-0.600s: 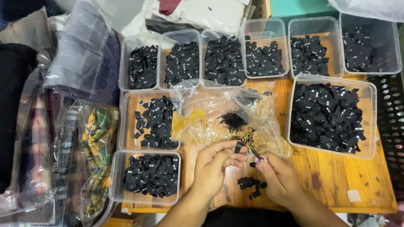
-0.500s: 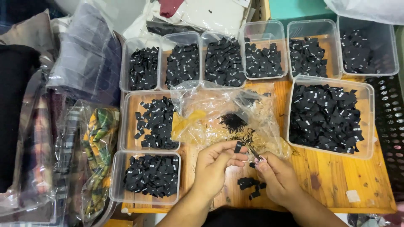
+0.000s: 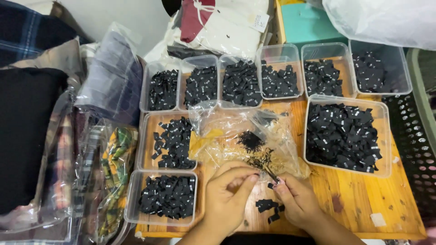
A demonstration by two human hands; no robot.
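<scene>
Small home garment-label sorting corner, looking improvised. Wooden tabletop (image 3: 354, 199) lying under fingers (image 3: 247, 181). Clear plastic tubs (image 3: 281, 56) of black woven labels (image 3: 343, 136) crowding beyond fingertips and off to both sides. Bagged folded fabrics (image 3: 111, 168) piling far left of fingers; folded clothing (image 3: 213, 27) stacking behind tubs.

At lower centre, both hands, left hand (image 3: 229, 193) and right hand (image 3: 297, 202), pinched small black labels (image 3: 268, 211) over the wooden table (image 3: 349, 199), clear tubs (image 3: 347, 136) around.

Left hand (image 3: 229, 190) has shifted right — fingertips nearer right hand (image 3: 295, 202).
</scene>
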